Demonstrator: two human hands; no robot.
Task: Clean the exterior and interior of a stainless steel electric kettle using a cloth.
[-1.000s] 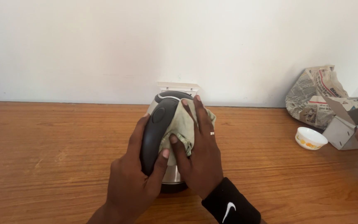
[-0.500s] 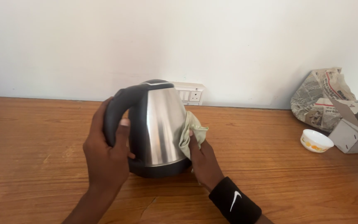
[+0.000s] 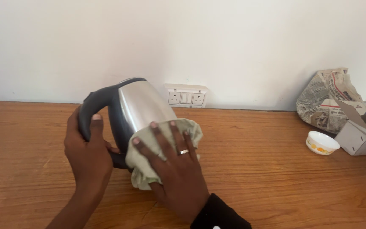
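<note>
The steel kettle (image 3: 142, 108) tilts, top leaning left toward the wall. The left hand (image 3: 87, 150) has its grip closed round the handle (image 3: 90, 112); the right hand (image 3: 178, 169) presses a green cloth (image 3: 149, 157) flat against it, over the wooden surface (image 3: 255, 169).

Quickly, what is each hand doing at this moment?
Left hand: closed around the black handle of the steel kettle.
Right hand: open, fingers spread, pressing a pale green cloth against the kettle.

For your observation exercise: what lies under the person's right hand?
A pale green cloth, pressed against the steel kettle by the right hand. The kettle's lower front is covered, unseen.
</note>
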